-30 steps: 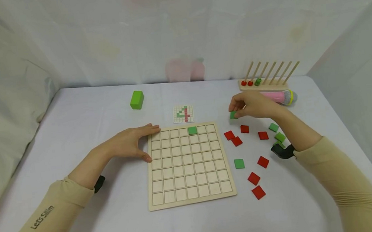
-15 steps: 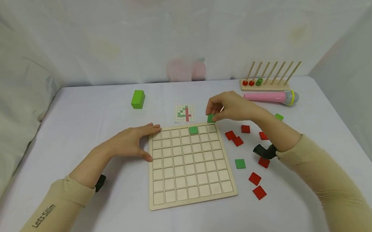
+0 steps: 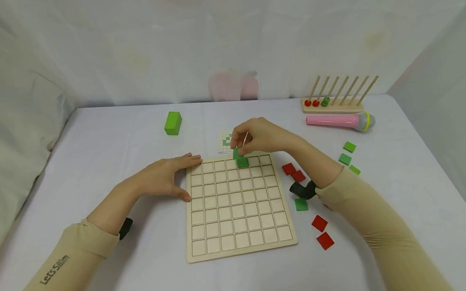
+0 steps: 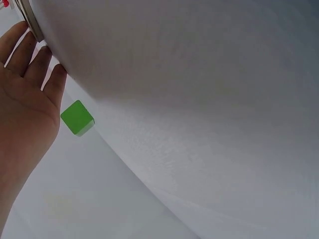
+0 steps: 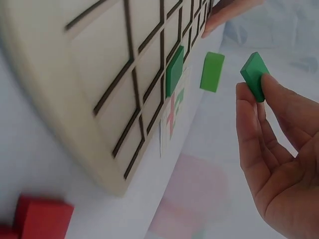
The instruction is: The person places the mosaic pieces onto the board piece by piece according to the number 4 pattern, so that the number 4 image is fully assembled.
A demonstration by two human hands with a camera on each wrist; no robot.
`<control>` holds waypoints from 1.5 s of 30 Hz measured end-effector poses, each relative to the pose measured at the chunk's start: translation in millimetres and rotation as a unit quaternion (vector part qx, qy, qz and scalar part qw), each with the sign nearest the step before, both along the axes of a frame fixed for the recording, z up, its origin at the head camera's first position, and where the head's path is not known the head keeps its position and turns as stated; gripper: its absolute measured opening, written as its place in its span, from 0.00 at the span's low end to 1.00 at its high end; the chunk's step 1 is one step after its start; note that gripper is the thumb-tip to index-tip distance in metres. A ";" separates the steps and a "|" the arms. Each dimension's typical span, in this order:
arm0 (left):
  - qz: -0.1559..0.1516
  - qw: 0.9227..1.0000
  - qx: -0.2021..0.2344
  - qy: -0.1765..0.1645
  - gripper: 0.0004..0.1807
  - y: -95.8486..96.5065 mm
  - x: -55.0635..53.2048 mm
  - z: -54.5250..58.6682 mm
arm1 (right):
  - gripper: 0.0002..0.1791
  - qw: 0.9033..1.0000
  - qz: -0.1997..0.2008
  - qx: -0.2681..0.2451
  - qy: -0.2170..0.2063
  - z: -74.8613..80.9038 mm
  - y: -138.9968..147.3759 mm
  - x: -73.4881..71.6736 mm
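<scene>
A: What is seen as largest?

B: A white surface (image 3: 153, 275), spread beneath the left hand (image 3: 164, 178) and the right hand (image 3: 263, 136). On it, between them and toward the person, a gridded wooden board (image 3: 237, 213) is set.

A: How are the hands placed?

B: The left is laid along the board's left edge, fingers straight, thumb spread wide; the edge is touched, nothing is gripped. The right is raised at the far edge, and a green tile (image 3: 237, 154) is pinched between thumb and fingers.

A: And the smaller things?

B: Right of the right hand, a peg rack (image 3: 332, 107) and a pink microphone (image 3: 336, 121) are found. Beyond the left hand, a green block (image 3: 173, 123) is seen; a pattern card (image 3: 224, 142) is partly covered by the right. By the right forearm, red tiles (image 3: 319, 223) and loose green tiles (image 3: 349, 146) are scattered.

A: Which relation matters most?

B: That of the pinched tile to the grid, it is judged. It is held tilted at the right fingertips, off the board, near a seated tile (image 3: 242, 163). No long axis is shown by its square face, and the left hand is farther from it.
</scene>
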State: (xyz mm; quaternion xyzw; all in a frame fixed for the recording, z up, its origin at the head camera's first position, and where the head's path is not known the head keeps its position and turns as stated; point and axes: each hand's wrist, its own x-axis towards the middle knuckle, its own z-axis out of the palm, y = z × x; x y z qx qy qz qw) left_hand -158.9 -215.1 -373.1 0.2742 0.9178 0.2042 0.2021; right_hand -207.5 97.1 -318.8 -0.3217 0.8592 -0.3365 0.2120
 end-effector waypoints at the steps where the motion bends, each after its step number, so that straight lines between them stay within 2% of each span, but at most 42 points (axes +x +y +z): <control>1: 0.000 1.000 0.001 0.000 0.59 0.0 -0.2 0.0 | 0.06 1.000 0.002 0.000 -0.004 -0.5 -2.6 -0.7; 9: 0.002 1.000 -0.005 -0.005 0.58 -0.3 0.4 1.0 | 0.07 0.999 0.028 0.019 -0.025 -6.3 -17.8 -3.2; 18: 0.002 1.000 -0.003 -0.004 0.59 -0.9 0.4 -0.1 | 0.07 0.997 0.034 0.032 -0.059 -12.2 -25.1 -2.7; 32: -0.001 1.000 0.000 -0.003 0.59 -1.7 -0.7 -0.9 | 0.06 0.995 0.045 0.082 -0.041 -23.9 -33.0 1.7; 45: 0.001 1.000 0.001 -0.005 0.59 -0.1 0.2 1.1 | 0.05 0.994 0.064 0.086 -0.022 -25.5 -35.8 5.8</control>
